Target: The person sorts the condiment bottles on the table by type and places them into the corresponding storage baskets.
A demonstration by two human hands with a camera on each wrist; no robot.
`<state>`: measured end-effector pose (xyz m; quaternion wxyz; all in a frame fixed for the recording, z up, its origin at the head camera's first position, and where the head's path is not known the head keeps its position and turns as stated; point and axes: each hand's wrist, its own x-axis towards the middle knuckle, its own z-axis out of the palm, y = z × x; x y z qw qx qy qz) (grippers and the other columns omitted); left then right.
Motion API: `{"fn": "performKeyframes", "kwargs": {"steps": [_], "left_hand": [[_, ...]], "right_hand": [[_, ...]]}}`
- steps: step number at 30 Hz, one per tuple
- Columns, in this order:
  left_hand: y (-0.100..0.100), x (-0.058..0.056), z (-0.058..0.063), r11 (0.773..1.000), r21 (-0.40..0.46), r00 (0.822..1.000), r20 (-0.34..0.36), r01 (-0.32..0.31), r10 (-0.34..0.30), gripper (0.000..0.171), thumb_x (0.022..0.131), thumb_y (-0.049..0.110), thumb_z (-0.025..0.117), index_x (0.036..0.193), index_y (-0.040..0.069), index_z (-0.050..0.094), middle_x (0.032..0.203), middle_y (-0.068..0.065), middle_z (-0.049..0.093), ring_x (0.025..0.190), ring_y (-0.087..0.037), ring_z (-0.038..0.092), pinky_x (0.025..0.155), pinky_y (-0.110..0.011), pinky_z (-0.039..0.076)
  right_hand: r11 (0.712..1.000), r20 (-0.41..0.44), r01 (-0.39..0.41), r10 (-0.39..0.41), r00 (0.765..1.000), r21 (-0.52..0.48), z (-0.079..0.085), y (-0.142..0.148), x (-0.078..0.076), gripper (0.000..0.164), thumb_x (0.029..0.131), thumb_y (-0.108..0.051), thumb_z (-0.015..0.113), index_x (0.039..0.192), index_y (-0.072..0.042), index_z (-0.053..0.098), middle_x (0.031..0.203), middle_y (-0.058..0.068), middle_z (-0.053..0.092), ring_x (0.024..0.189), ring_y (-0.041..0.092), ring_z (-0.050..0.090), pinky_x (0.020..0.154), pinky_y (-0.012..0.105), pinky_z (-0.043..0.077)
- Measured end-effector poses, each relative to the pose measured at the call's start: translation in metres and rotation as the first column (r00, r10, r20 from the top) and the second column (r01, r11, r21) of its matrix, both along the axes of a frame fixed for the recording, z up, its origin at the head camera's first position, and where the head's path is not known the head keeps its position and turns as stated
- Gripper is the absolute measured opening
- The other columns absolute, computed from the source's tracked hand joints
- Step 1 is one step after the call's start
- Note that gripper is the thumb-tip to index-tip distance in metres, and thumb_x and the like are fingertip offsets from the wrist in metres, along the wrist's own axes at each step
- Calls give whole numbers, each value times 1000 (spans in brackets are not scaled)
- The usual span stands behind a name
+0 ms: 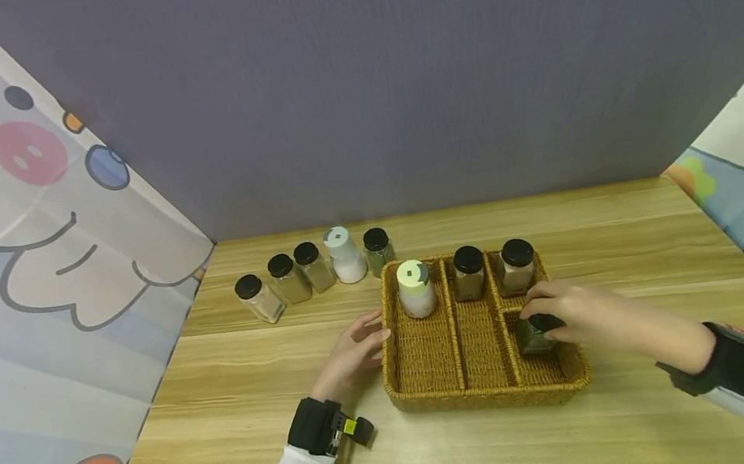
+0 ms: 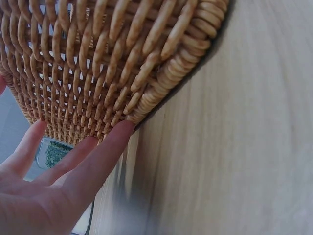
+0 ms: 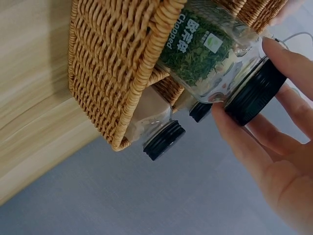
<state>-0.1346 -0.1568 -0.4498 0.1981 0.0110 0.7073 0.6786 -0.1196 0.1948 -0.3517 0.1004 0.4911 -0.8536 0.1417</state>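
My right hand (image 1: 578, 310) pinches the black lid of a clear spice jar (image 3: 198, 54) of chopped green herbs. The jar stands partly down in the front right compartment of a woven wicker basket (image 1: 486, 399). At the basket's left side, my left hand (image 1: 351, 354) touches the wall, its fingers (image 2: 105, 152) extended against the weave. Inside the basket, a white-capped bottle (image 1: 417, 296) stands at the back left. One black-lidded jar (image 1: 469, 276) is at the back of the middle compartment, and another black-lidded jar (image 1: 516, 268) is in the back right one.
Left of the basket, a row on the wooden table (image 1: 226, 408) holds a pale jar (image 1: 264, 302), two tan jars (image 1: 291, 282), a white bottle (image 1: 348, 262) and a green herb jar (image 1: 378, 251). A grey panel (image 1: 423, 84) rises behind the table.
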Motion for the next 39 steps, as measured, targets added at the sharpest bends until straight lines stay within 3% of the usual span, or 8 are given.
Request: {"fn": "performKeyframes", "kwargs": {"steps": [9, 15, 22, 30, 39], "left_hand": [[0, 0, -3, 1000, 5, 1000, -1, -5, 5, 63, 81, 26, 63, 134, 6, 34, 130, -25, 39, 111, -37, 47, 83, -44, 47], [0, 0, -2, 1000, 8, 1000, 0, -6, 6, 62, 82, 25, 62, 134, 6, 34, 130, -25, 39, 111, -37, 47, 83, -44, 47], [3, 5, 13, 1000, -2, 1000, 16, 10, -10, 56, 86, 14, 56, 135, 1, 31, 131, -28, 36, 112, -40, 45, 86, -47, 45], [0, -1, -1, 1000, 8, 1000, 10, -2, 2, 59, 84, 21, 59, 135, 5, 33, 131, -26, 38, 112, -38, 46, 84, -45, 46], [0, 0, -2, 1000, 0, 1000, -7, 1, -1, 63, 82, 26, 63, 134, 6, 34, 130, -25, 39, 111, -38, 47, 83, -45, 47]], "right_hand": [[1000, -42, 1, -2, 999, -3, -6, -1, -1, 39, 53, -6, 80, 88, -7, 64, 89, 10, 56, 72, 24, 57, 55, 27, 50], [1000, -11, 7, -7, 1000, -6, -9, -1, -1, 38, 55, -5, 80, 89, -7, 63, 89, 10, 56, 73, 24, 57, 55, 27, 50], [1000, -25, -3, 2, 1000, -26, -12, -2, -2, 39, 54, -6, 80, 88, -6, 64, 88, 10, 56, 72, 23, 57, 56, 26, 51], [999, -7, -17, 17, 1000, -27, -15, -3, -4, 38, 55, -6, 80, 89, -6, 64, 88, 10, 56, 72, 24, 57, 57, 27, 51], [999, 7, -23, 23, 1000, -24, -18, -4, -5, 37, 56, -6, 80, 89, -6, 64, 87, 10, 56, 72, 23, 57, 57, 26, 51]]}}
